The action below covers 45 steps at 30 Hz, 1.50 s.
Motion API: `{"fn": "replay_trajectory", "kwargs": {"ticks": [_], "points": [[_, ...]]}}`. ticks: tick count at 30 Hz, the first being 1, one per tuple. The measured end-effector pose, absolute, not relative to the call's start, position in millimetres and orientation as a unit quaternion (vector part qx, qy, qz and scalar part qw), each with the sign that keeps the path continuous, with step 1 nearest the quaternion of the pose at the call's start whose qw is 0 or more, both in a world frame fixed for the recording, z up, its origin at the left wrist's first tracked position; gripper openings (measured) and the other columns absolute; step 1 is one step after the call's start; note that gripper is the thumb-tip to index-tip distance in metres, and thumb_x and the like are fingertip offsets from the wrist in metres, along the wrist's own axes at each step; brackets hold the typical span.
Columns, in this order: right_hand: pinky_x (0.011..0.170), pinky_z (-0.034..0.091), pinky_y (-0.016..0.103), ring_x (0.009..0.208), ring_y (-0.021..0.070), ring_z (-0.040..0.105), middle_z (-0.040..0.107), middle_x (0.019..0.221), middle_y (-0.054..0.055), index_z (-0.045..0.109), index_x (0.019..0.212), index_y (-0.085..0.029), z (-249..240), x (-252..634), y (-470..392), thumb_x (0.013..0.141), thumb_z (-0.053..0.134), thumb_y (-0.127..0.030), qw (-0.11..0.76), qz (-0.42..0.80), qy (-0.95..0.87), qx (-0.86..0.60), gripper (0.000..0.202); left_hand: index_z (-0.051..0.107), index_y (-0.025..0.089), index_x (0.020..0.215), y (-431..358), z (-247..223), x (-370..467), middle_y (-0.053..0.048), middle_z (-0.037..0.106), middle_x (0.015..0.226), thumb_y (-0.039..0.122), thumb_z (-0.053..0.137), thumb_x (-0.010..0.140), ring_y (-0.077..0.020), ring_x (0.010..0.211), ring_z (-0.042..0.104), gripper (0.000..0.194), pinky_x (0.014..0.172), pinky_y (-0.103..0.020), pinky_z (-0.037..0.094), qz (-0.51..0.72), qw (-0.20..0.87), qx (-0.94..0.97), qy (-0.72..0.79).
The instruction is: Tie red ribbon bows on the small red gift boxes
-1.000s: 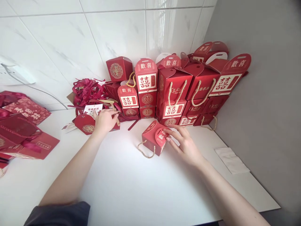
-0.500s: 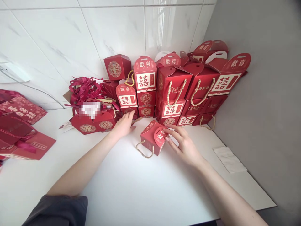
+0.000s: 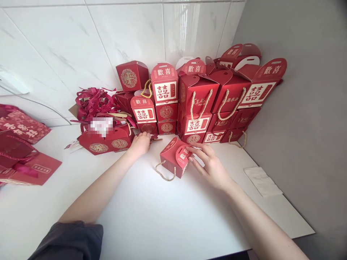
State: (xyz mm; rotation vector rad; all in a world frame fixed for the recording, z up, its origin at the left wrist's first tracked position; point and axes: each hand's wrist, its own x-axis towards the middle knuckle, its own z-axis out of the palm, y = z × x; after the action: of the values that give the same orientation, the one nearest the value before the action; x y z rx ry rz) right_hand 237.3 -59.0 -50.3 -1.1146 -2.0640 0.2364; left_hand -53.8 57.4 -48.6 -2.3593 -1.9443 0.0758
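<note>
A small red gift box (image 3: 173, 159) with rounded flaps and a twisted cord handle (image 3: 165, 175) stands in the middle of the white table. My right hand (image 3: 210, 164) holds its right side, fingertips against the flap. Further left, my left hand (image 3: 140, 143) has its fingers curled down on the table, at the foot of a small upright box (image 3: 143, 113). Beside those fingers, a bit of dark red material and a thin tan strip (image 3: 156, 139) stick out. What the left fingers close on is hidden.
Red boxes (image 3: 200, 94) are stacked along the tiled wall. Left of them lie a heap of magenta ribbons (image 3: 94, 103) and a wide red box (image 3: 107, 144). Red bags (image 3: 35, 168) stand at the far left. A folded white tissue (image 3: 262, 181) lies near the right edge.
My left hand has come down slightly toward the table and its fingers have curled in beside the tan strip. My right hand stays on the gift box. The view has shifted a little.
</note>
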Motion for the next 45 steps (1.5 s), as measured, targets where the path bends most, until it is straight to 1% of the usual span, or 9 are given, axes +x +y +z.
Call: {"fn": "replay_trajectory", "kwargs": {"ticks": [7,13,19,24,29,31,35,39,45], "points": [[0.103,0.046,0.046,0.12,0.0257,0.054,0.056,0.131,0.01,0.057,0.129,-0.026,-49.9,237.0,-59.0,0.099,0.05,-0.03,0.384,0.091,-0.81,-0.434,0.032,0.062,0.007,0.108,46.3,-43.0,-52.0,-0.026,0.059,0.114,0.019,0.051,0.08,-0.0399,0.113,0.051,0.032,0.099,-0.055,0.032,0.033,0.033,-0.786,-0.616],[0.101,0.048,0.046,0.118,0.0266,0.055,0.056,0.131,0.011,0.057,0.129,-0.027,-49.3,237.1,-59.9,0.099,0.049,-0.031,0.387,0.088,-0.809,-0.434,0.031,0.069,0.008,0.079,50.7,-39.8,-53.2,-0.025,0.065,0.093,0.019,0.065,0.062,-0.0438,0.103,0.057,0.022,0.101,-0.059,0.028,0.021,-0.017,-0.796,-0.605],[0.101,0.047,0.045,0.119,0.0257,0.054,0.055,0.131,0.01,0.056,0.13,-0.026,-50.3,237.6,-61.7,0.099,0.05,-0.03,0.386,0.096,-0.808,-0.435,0.032,0.059,0.02,0.052,30.9,-38.9,-49.0,-0.01,0.061,0.065,0.018,0.066,0.054,-0.0396,0.099,0.061,0.008,0.115,-0.062,0.007,-0.076,-0.11,-0.807,-0.576],[0.101,0.047,0.047,0.119,0.0267,0.054,0.056,0.131,0.01,0.056,0.129,-0.027,-52.4,237.8,-61.5,0.099,0.05,-0.031,0.39,0.095,-0.809,-0.43,0.031,0.062,0.022,0.07,17.6,-31.1,-51.8,-0.002,0.058,0.056,0.021,0.072,0.061,-0.0312,0.083,0.067,0.013,0.116,-0.059,0.02,-0.233,-0.233,-0.758,-0.563],[0.1,0.048,0.048,0.119,0.0274,0.055,0.057,0.13,0.01,0.055,0.13,-0.028,-51.5,236.5,-61.6,0.099,0.049,-0.031,0.389,0.101,-0.81,-0.427,0.032,0.059,0.02,0.1,20.9,-21.4,-59.3,-0.007,0.071,0.085,0.047,0.057,0.086,-0.0243,0.084,0.07,0.03,0.091,-0.046,0.052,-0.41,-0.388,-0.628,-0.536],[0.1,0.048,0.047,0.118,0.027,0.055,0.057,0.13,0.01,0.055,0.13,-0.028,-51.3,236.1,-61.9,0.099,0.049,-0.031,0.389,0.102,-0.81,-0.426,0.031,0.057,0.019,0.099,26.1,-22.3,-62.8,-0.005,0.068,0.079,0.049,0.049,0.091,-0.0192,0.078,0.069,0.032,0.084,-0.04,0.056,-0.458,-0.449,-0.567,-0.517],[0.101,0.047,0.045,0.118,0.0256,0.054,0.057,0.13,0.009,0.055,0.129,-0.027,-51.9,236.0,-62.2,0.099,0.05,-0.03,0.388,0.101,-0.809,-0.43,0.031,0.053,0.018,0.077,35.9,-33.2,-67.0,0.004,0.048,0.053,0.038,0.06,0.086,-0.0122,0.055,0.058,0.023,0.075,-0.034,0.058,-0.489,-0.54,-0.469,-0.5],[0.101,0.047,0.044,0.118,0.0246,0.054,0.057,0.129,0.008,0.055,0.129,-0.027,-52.3,236.3,-62.1,0.098,0.051,-0.03,0.386,0.103,-0.809,-0.431,0.031,0.056,0.017,0.078,39.9,-45.6,-65.2,0.0,0.055,0.06,0.02,0.065,0.08,-0.0136,0.059,0.06,0.01,0.07,-0.033,0.057,-0.484,-0.591,-0.421,-0.489],[0.101,0.046,0.043,0.119,0.0244,0.054,0.057,0.129,0.008,0.056,0.128,-0.027,-52.1,237.1,-62.4,0.098,0.051,-0.03,0.384,0.106,-0.81,-0.431,0.03,0.058,0.019,0.087,37.8,-43.6,-59.5,0.009,0.032,0.05,0.032,0.062,0.086,-0.0056,0.041,0.032,0.014,0.046,-0.02,0.038,-0.524,-0.549,-0.437,-0.482]]}}
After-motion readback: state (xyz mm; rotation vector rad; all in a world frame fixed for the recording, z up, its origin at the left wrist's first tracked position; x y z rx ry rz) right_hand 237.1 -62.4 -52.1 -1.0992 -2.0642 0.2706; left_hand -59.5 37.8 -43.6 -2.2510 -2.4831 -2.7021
